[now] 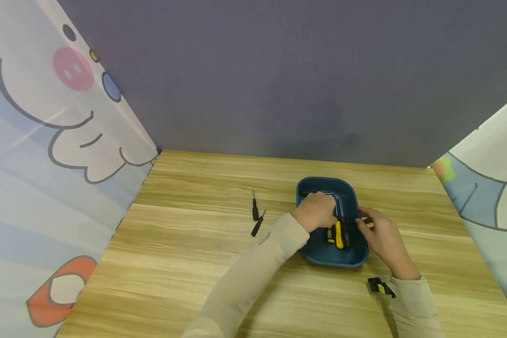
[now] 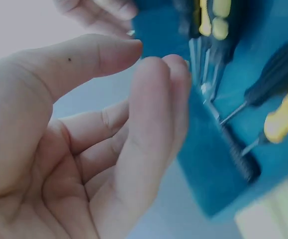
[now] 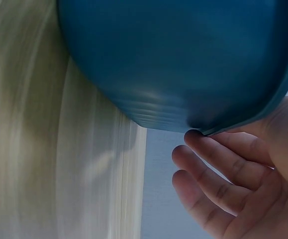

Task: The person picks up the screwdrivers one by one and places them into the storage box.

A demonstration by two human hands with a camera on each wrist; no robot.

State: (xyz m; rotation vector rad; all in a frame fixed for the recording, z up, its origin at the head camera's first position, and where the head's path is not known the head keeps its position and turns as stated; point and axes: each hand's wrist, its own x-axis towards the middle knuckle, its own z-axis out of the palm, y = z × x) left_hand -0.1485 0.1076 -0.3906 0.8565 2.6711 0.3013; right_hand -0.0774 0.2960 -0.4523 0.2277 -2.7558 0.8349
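Observation:
A dark blue plastic bin sits on the wooden table with several screwdrivers inside. Among them are a yellow-handled screwdriver and a black-handled screwdriver. My left hand reaches in over the bin's left side. In the left wrist view its thumb and forefinger are bent close together, and nothing shows between them. Black and yellow handles lie just beyond the fingers. At the bin's right side, my right hand pinches the rim, forefinger outside, thumb partly hidden behind the wall.
Two small black screwdrivers, one upright in view and one slanted, lie left of the bin. A small black object with a yellow mark is beside the right cuff. A grey panel stands behind the table; printed curtains flank it.

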